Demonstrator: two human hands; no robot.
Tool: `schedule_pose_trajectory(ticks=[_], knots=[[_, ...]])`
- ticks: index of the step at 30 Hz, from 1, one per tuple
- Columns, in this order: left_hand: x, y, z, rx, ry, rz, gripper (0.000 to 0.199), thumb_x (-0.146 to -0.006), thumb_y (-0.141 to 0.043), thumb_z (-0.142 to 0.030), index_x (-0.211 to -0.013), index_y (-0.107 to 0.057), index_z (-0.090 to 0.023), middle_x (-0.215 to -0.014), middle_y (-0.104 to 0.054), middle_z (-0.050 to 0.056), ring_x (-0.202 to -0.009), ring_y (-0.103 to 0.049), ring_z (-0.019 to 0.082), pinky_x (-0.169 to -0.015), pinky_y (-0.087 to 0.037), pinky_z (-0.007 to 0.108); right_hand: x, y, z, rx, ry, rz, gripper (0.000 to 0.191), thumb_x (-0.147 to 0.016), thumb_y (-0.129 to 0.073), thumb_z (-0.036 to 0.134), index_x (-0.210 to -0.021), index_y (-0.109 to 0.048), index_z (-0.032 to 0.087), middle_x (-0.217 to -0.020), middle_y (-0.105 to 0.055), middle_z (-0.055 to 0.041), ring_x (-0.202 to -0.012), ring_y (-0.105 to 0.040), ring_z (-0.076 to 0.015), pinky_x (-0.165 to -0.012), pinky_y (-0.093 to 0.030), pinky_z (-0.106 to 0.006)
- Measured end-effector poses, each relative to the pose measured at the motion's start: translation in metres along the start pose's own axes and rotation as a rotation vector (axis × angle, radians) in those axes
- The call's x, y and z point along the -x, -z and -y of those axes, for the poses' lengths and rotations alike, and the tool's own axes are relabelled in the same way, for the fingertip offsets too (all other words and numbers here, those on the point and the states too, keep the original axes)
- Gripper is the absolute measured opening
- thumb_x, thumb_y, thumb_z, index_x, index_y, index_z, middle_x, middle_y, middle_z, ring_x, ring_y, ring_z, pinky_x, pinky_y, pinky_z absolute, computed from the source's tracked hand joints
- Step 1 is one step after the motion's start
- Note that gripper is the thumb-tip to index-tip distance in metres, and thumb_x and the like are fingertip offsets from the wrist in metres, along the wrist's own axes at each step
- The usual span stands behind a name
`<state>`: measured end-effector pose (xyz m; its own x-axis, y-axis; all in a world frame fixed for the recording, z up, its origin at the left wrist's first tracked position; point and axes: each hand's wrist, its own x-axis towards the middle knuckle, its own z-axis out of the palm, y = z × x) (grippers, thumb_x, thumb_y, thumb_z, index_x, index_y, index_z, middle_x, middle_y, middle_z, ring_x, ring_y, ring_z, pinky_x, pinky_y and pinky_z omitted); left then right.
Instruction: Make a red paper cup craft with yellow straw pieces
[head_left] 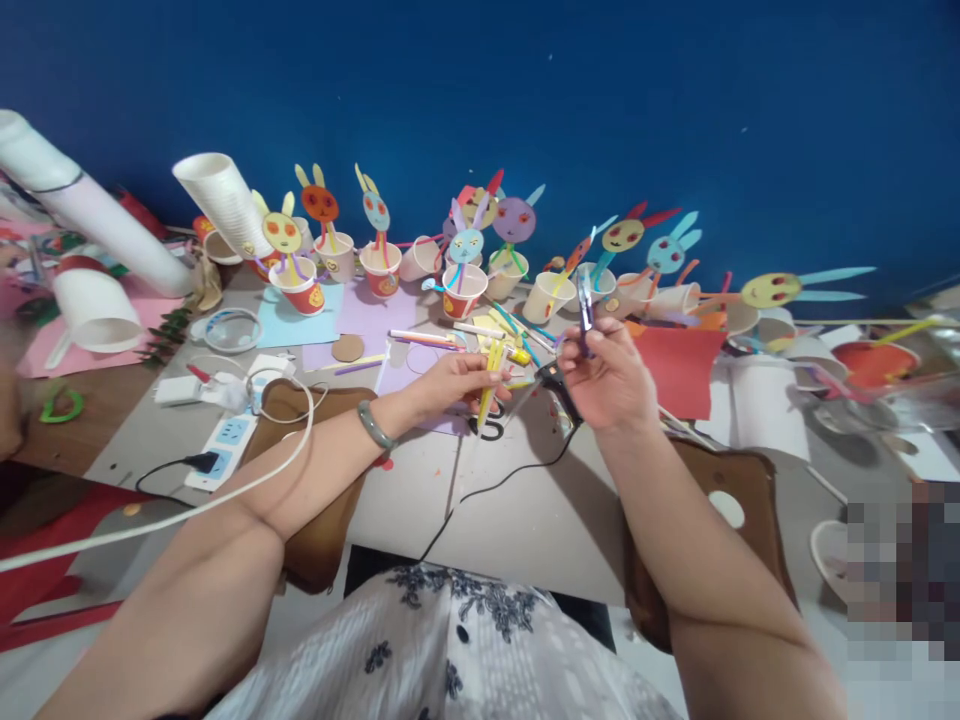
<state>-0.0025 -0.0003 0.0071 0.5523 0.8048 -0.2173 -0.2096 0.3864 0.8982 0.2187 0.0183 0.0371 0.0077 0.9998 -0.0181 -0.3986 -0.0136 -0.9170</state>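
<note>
"So, what is at the middle of the frame?"

"Yellow strips (491, 385), pinched between the thumb and fingers of the left hand (466, 382). They stand at a slant."

"And the right hand (611, 378)?"

"Raised just right of centre, its fingers closed around a small dark and silver tool (586, 305) that points up. It's too small and blurred for me to name."

"Anything between the hands?"

"A dark device (556, 382) lies on the grey worktop (412, 490), near the right hand. A black cord (510, 468) curves over the worktop towards the bottom of the frame. Loose coloured sticks (424, 340) lie just beyond the left hand."

"What about farther back?"

"A row of paper cups, most with rabbit-faced figures on them. One light blue rabbit face (466, 246) rises from a red and white cup (463, 290) at upper centre; an orange one (321, 204) is farther left. Behind them all is a blue wall (480, 80)."

"And off to the sides?"

"On the left, a white power strip (232, 440) with a black plug (202, 462) in it, and light blue paper (300, 320) beyond. Red paper (681, 372) lies to the right of the right hand. A stack of white cups (217, 200) leans at upper left."

"Anything worn?"

"A greyish-green bangle (376, 425) on the left wrist."
</note>
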Motion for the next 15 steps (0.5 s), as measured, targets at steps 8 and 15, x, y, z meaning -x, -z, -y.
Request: schedule_pose_trajectory(ticks=[8, 15], knots=[[-0.001, 0.002, 0.002, 0.048, -0.001, -0.002, 0.048, -0.077, -0.083, -0.051, -0.105, -0.07, -0.013, -0.089, -0.078, 0.008, -0.065, -0.069, 0.012, -0.06, -0.051, 0.023, 0.006, 0.001, -0.019, 0.112, -0.227, 0.21, 0.031, -0.067, -0.081, 0.028, -0.086, -0.056, 0.024, -0.079, -0.071, 0.0039, -0.059, -0.061, -0.0107, -0.053, -0.05, -0.025], [-0.004, 0.002, 0.005, 0.068, -0.048, -0.101, 0.05, -0.075, -0.084, -0.052, -0.101, -0.069, -0.013, -0.081, -0.076, 0.005, -0.066, -0.066, 0.012, -0.06, -0.051, 0.024, 0.011, 0.002, -0.01, 0.268, -0.104, 0.115, 0.03, -0.071, -0.069, 0.027, -0.078, -0.04, 0.026, -0.053, -0.04, 0.0123, -0.041, -0.031, -0.0065, -0.042, -0.025, -0.021]])
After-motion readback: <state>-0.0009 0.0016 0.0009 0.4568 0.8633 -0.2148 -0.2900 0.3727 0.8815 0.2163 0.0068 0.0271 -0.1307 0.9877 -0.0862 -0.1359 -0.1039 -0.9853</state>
